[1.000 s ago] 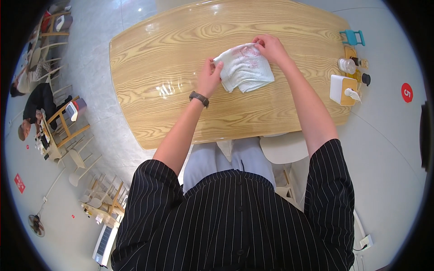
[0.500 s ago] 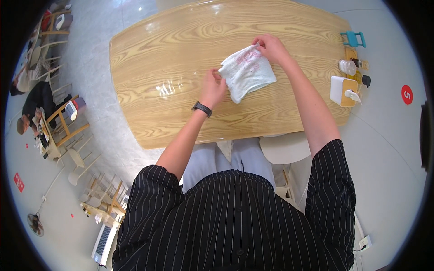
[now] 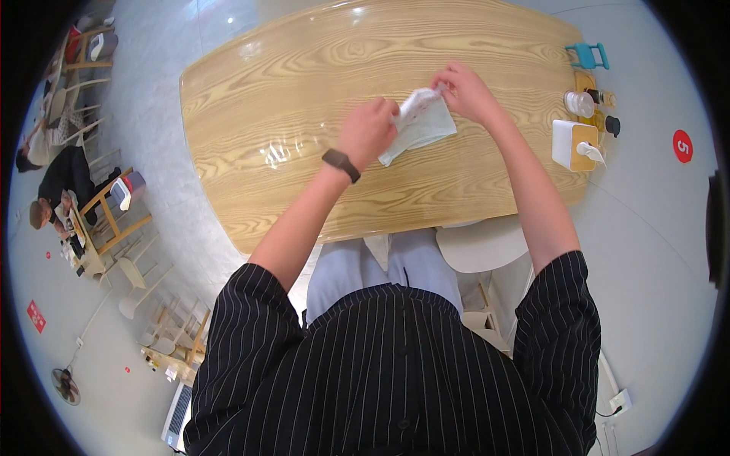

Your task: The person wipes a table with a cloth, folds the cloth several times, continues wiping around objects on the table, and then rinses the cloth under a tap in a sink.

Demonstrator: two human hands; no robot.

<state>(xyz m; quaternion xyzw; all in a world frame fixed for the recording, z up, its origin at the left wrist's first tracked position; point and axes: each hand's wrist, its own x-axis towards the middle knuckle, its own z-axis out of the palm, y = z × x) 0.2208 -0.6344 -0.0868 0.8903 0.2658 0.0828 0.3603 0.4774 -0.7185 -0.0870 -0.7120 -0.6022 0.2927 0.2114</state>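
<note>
A pale blue-white cloth (image 3: 427,131) with reddish marks lies on the wooden table (image 3: 289,91), its far edge raised. My left hand (image 3: 370,128), a dark watch on its wrist, pinches the cloth's left far corner. At the other far corner my right hand (image 3: 461,91) holds the edge between thumb and fingers. The raised far part is folded toward me, and the near part rests on the tabletop.
Along the table's right end stand a white tissue box (image 3: 564,144), a small teal chair-shaped holder (image 3: 587,55), a clear jar (image 3: 578,104) and bottles. A pale chair (image 3: 483,247) is at the near edge. People sit at tables far left.
My left hand has gone up and right and now grips the cloth's corner. The far edge has been lifted and folded over, so the cloth looks smaller and fewer red marks show.
</note>
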